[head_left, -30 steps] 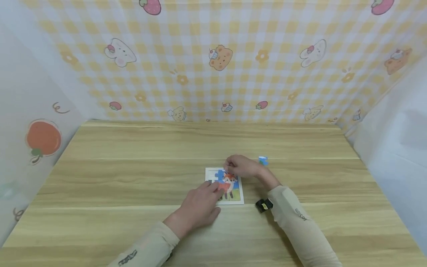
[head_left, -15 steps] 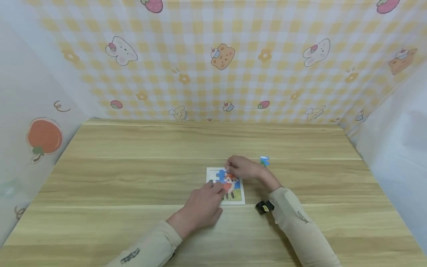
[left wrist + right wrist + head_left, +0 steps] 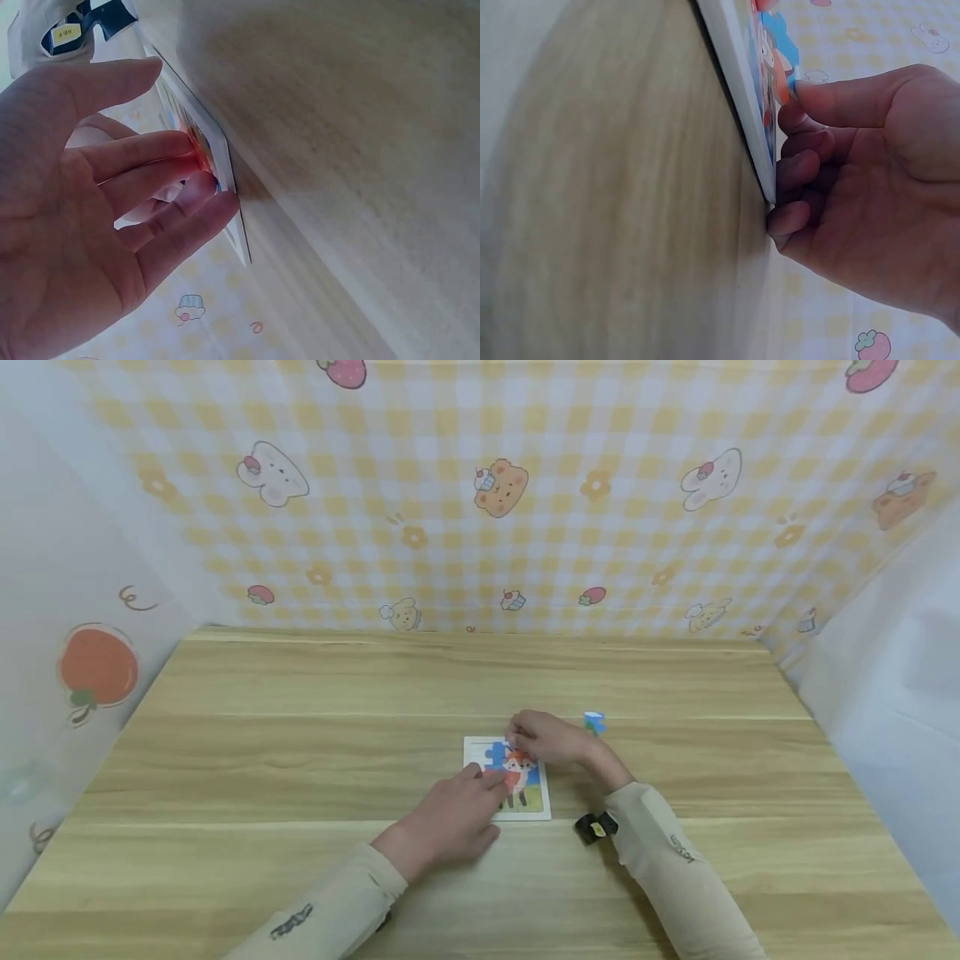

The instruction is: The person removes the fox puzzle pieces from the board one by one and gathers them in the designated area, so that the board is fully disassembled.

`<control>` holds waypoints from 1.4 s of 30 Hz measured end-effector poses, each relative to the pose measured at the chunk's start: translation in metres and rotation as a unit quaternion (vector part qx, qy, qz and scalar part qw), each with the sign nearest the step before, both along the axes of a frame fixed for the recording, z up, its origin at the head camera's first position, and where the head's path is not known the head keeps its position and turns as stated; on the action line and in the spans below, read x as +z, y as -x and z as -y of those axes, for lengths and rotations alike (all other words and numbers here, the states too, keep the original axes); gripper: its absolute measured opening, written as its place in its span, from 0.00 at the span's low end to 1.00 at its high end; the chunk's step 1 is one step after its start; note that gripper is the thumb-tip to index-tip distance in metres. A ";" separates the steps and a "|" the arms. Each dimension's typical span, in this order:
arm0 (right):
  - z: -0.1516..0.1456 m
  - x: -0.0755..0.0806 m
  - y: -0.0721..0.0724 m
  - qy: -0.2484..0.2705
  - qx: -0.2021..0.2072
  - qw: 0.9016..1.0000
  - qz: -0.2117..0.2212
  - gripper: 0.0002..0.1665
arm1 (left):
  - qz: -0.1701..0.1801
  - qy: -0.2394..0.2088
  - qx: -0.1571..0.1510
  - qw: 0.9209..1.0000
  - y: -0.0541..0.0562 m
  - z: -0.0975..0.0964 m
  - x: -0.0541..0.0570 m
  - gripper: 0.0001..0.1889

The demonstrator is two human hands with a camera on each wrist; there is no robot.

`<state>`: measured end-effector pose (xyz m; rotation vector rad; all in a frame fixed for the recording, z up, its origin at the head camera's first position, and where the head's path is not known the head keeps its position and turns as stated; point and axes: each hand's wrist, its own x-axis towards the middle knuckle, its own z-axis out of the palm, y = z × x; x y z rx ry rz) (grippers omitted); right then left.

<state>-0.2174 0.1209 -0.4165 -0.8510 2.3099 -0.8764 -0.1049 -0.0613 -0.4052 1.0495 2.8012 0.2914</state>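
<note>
The fox puzzle [image 3: 531,795] lies in its white frame [image 3: 545,803] near the middle of the wood-grain table [image 3: 300,735], between the person's two hands. The left hand [image 3: 453,820] comes in from the near left; its fingers are extended, with the fingertips resting on the puzzle's face and at the frame's edge, and its thumb stands apart from them. It pinches nothing. The right hand [image 3: 551,737] is at the far edge of the frame. In the right wrist view its thumb and index finger pinch the edge of a blue-and-orange puzzle piece [image 3: 783,46], which stands tilted up from the frame; the other fingers are curled beside the frame's corner. At the upper left of the frame, white backing shows beside a blue tab. A loose blue piece [image 3: 593,722] lies beyond the right forearm. A black strap [image 3: 596,828] shows at the right sleeve [image 3: 660,843]. Yellow checked cloth [image 3: 420,468] covers the back wall.
</note>
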 end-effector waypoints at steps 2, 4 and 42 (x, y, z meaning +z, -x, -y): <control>0.000 0.000 -0.001 -0.001 -0.003 1.000 -0.002 0.07 | 0.005 -0.004 -0.001 1.000 0.000 0.001 0.000 0.26; -0.001 0.000 -0.001 -0.001 -0.008 1.000 -0.002 0.07 | 0.008 -0.007 -0.003 1.000 0.000 0.002 0.000 0.26; 0.001 -0.004 -0.004 0.012 0.004 0.999 -0.032 0.03 | 0.010 -0.036 -0.002 0.999 0.002 0.007 -0.005 0.22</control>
